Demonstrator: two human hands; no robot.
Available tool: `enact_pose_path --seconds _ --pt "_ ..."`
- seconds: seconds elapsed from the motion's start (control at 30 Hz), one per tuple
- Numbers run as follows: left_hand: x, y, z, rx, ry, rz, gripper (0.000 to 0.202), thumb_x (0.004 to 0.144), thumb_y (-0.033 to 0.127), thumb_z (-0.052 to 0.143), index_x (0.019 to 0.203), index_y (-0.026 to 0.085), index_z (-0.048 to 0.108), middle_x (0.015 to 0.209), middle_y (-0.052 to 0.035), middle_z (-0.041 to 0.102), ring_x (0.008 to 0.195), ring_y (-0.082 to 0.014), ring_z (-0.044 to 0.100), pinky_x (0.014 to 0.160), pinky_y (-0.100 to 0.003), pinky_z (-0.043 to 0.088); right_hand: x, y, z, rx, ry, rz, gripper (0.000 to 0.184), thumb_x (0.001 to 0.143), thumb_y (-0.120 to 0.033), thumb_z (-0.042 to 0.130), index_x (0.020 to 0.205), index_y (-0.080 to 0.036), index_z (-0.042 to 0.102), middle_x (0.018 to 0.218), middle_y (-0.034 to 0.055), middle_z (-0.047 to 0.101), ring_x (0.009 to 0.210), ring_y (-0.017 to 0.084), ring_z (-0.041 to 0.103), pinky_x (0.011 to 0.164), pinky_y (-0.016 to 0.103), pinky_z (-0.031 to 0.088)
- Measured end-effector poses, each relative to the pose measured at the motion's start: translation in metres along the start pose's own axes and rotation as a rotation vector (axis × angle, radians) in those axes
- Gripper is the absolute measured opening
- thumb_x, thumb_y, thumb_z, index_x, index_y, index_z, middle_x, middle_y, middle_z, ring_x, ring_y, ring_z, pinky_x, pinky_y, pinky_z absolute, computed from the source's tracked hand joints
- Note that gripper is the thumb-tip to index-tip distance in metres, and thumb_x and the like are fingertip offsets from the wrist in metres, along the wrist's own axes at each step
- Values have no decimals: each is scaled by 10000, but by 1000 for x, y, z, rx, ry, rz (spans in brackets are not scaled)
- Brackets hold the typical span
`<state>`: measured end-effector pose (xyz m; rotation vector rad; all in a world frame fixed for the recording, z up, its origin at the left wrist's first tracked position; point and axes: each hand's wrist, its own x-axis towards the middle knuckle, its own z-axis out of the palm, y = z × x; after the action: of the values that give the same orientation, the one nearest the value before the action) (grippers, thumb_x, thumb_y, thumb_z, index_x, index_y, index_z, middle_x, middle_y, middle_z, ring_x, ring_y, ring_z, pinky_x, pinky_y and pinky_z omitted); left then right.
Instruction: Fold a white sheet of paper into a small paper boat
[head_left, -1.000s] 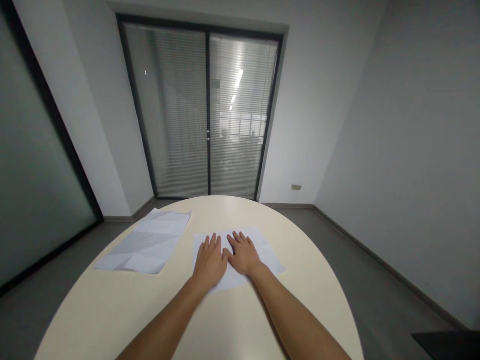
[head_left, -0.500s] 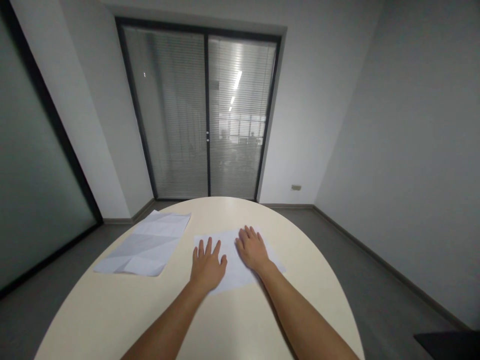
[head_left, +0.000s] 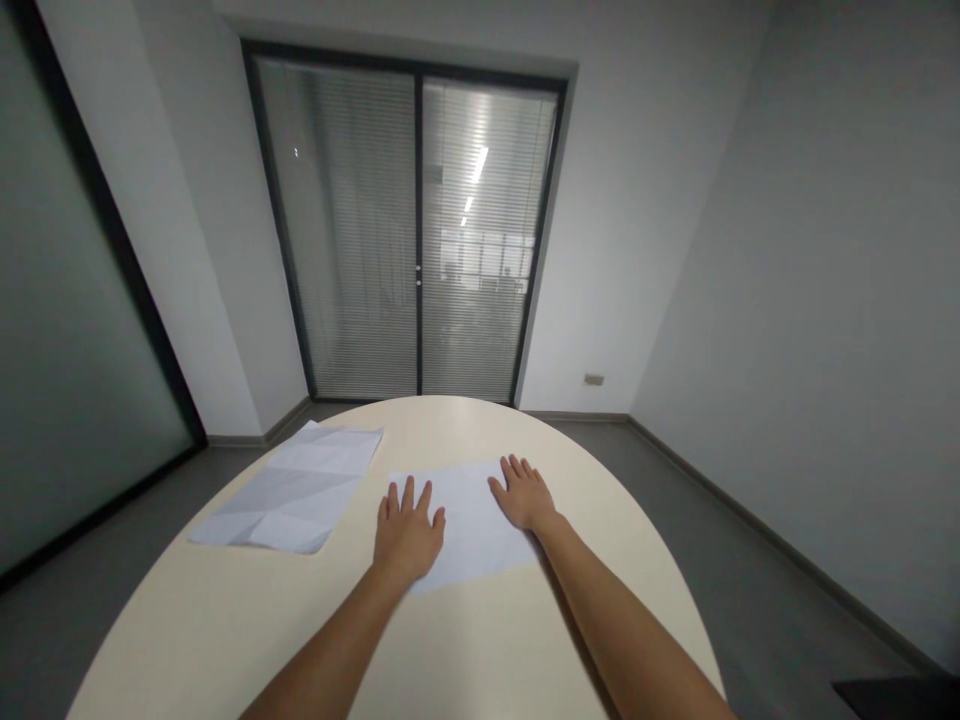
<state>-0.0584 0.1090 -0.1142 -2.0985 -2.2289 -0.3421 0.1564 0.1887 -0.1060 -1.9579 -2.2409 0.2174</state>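
A white sheet of paper (head_left: 472, 520) lies flat on the round cream table (head_left: 465, 660). My left hand (head_left: 409, 535) rests palm down over its left edge, fingers spread. Over the right edge of the same sheet lies my right hand (head_left: 525, 495), also palm down with fingers stretched out. Both hands are open and hold nothing. Parts of the sheet are hidden under the hands. To the left, apart from my hands, is a second white sheet with fold creases (head_left: 292, 490), its near edge slightly raised.
Beyond the table stand glass panels with blinds (head_left: 405, 240) in dark frames. A frosted glass panel (head_left: 67, 300) is at the left, and a plain wall (head_left: 840, 300) at the right. A dark object (head_left: 900, 697) shows at the lower right corner.
My right hand has slid right across the sheet to its right edge. My left hand has shifted slightly left. More of the sheet's middle shows between them.
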Motion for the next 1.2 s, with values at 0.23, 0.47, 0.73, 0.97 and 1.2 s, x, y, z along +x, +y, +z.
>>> enact_pose_path --seconds 0.23,0.47,0.73,0.97,1.2 --pt "0 3 -1 16 20 -47 600 960 460 385 1494 191 436 1580 -161 349 1458 -422 265 1169 -558 173 -28 -15 -10 -32 248 -140 579 1005 -417 331 1466 -87 453 1611 137 279 1505 297 171 1217 451 70" --pt "4 0 1 61 33 -155 629 943 483 361 1480 168 454 1565 -188 366 1432 -456 297 1154 -618 106 -58 -56 7 136 -35 -230 737 986 -639 219 1562 -185 289 1635 98 200 1513 342 117 1202 543 79" --pt "3 -15 -6 26 2 20 621 943 481 385 1477 173 457 1583 -165 342 1476 -398 240 1187 -580 109 -31 -8 2 84 -76 -99 813 959 -674 262 1580 -153 213 1648 87 135 1519 336 63 1212 506 65" --pt "3 -21 -10 -133 -172 371 550 960 448 413 1500 345 397 1621 -24 289 1498 -327 214 1198 -539 188 -33 -2 -6 97 45 -236 705 974 -496 389 1551 -105 289 1624 121 244 1509 310 158 1216 484 117" --pt "0 -5 -1 -41 -39 170 527 974 360 384 1475 210 451 1584 -84 368 1463 -352 293 1164 -538 261 -61 -52 -3 215 -64 -404 727 994 -590 276 1580 -166 209 1638 93 199 1515 294 141 1214 493 137"
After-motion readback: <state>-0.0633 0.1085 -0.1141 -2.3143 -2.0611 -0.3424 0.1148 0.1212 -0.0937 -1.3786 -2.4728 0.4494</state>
